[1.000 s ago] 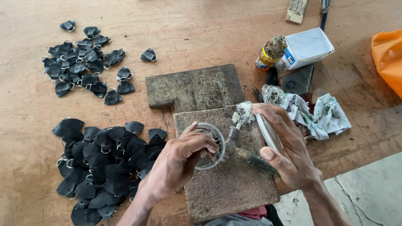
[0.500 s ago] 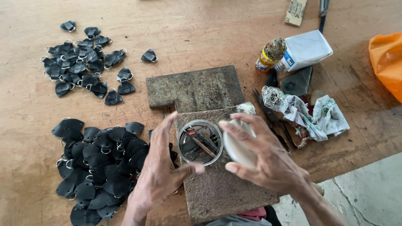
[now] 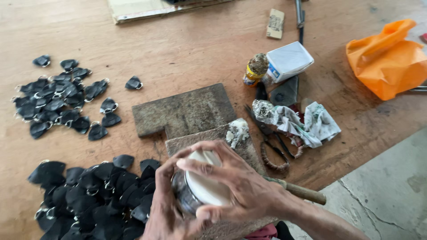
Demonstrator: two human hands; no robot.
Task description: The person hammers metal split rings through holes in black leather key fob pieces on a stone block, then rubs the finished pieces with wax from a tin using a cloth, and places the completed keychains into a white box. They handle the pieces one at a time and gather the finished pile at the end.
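The left hand (image 3: 167, 213) clasped the glass jar (image 3: 184, 200) to steady it on the wooden block (image 3: 178, 144), while the right hand (image 3: 235, 186) clamped its white lid (image 3: 207, 186) from above, black leather pieces (image 3: 89, 195) lying left of the block.

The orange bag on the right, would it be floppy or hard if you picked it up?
Probably floppy: the orange bag lies crumpled, with soft folds and a pointed corner sticking up. It looks like thin plastic, so it is likely light and a bit slippery. Something may be inside, since it bulges, but that cannot be seen.
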